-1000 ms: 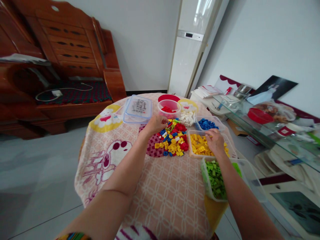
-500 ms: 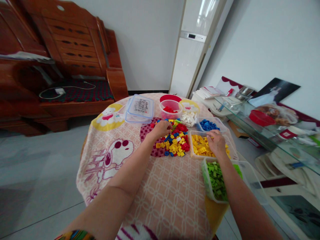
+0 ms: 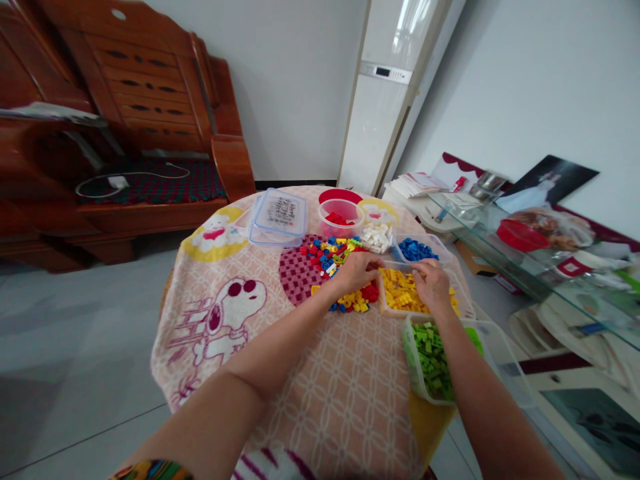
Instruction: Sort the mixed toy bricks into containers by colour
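My left hand (image 3: 359,272) is over the right side of a mixed pile of toy building bricks (image 3: 327,252). Its fingers are drawn together by the left rim of a clear box of yellow bricks (image 3: 400,291); whatever they pinch is too small to make out. Above that same box, near its far rim, is my right hand (image 3: 433,285), thumb and fingers closed together. What it grips is hidden. Blue bricks (image 3: 417,249) fill a box just beyond, and green bricks (image 3: 434,360) lie in a box under my right forearm.
White bricks (image 3: 377,237) are heaped beside a round tub (image 3: 341,217) with red bricks in it. Stacked clear lids (image 3: 279,217) lie at the back left of the cloth-covered round table (image 3: 345,387). A glass shelf (image 3: 540,267) with clutter stands on the right.
My left hand has moved right, from the middle of the brick pile to the edge of the yellow-brick box. My right hand has stayed almost still.
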A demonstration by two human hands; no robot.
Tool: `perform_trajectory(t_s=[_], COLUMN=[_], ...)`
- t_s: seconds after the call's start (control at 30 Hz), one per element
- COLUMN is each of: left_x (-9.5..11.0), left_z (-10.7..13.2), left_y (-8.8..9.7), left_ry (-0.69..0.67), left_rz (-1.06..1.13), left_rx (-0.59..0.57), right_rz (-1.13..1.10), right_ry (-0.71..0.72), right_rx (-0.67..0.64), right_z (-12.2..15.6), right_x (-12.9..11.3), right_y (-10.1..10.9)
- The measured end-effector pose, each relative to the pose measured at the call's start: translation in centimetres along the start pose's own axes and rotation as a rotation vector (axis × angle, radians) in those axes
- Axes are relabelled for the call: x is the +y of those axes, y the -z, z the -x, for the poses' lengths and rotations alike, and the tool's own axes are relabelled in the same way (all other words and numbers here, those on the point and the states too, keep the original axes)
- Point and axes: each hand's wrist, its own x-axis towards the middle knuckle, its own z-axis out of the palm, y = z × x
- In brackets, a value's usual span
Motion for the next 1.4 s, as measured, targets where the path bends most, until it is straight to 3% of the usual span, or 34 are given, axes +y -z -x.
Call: perform_trajectory(t_s=[0.13, 0.23, 0.37, 0.5, 0.6, 0.83, 0.97, 1.2, 1.4], left_x=[0.9, 0.8, -0.2, -1.4, -1.7, -1.4, -2.0, -3.0, -2.7], left_z=[0.6, 0.5, -0.1, -0.5, -0.4, 0.0, -0.1, -0.4, -0.3], left_y=[-1.8, -1.7, 0.5, 3.1, 3.5, 1.6, 1.9, 2.8, 3.0], left_ry=[-0.059, -0.108, -0.085, 0.056, 0.088, 0.098, 0.119, 0.166, 0.187], left_rz=[0.002, -0.005, -0.031, -0.125, -0.194, -0.433, -0.357, -0.079, -0.072], left_rx=[-0.039, -0.026, 0.07, 0.147, 0.114, -0.047, -0.048, 0.083, 0.042], right_rz=[-0.011, -0.01, -0.002, 0.003, 0.003, -0.008, -0.012, -0.015, -0.007], right_ry=[0.003, 0.002, 0.005, 0.008, 0.0, -0.006, -0.018, -0.022, -0.004], right_rx=[-0.003, -0.006, -0.004, -0.012, -0.011, -0.008, -0.019, -0.01, -0.001], right_z=[-0.1, -0.1, 0.0, 0.0, 0.0, 0.0, 0.0, 0.0, 0.0], right_x=[-0.3, -0.4, -0.3, -0.2, -0.2, -0.3, -0.3, -0.1, -0.1], right_y=[0.1, 0.2, 0.2, 0.1, 0.1, 0.2, 0.2, 0.0, 0.0])
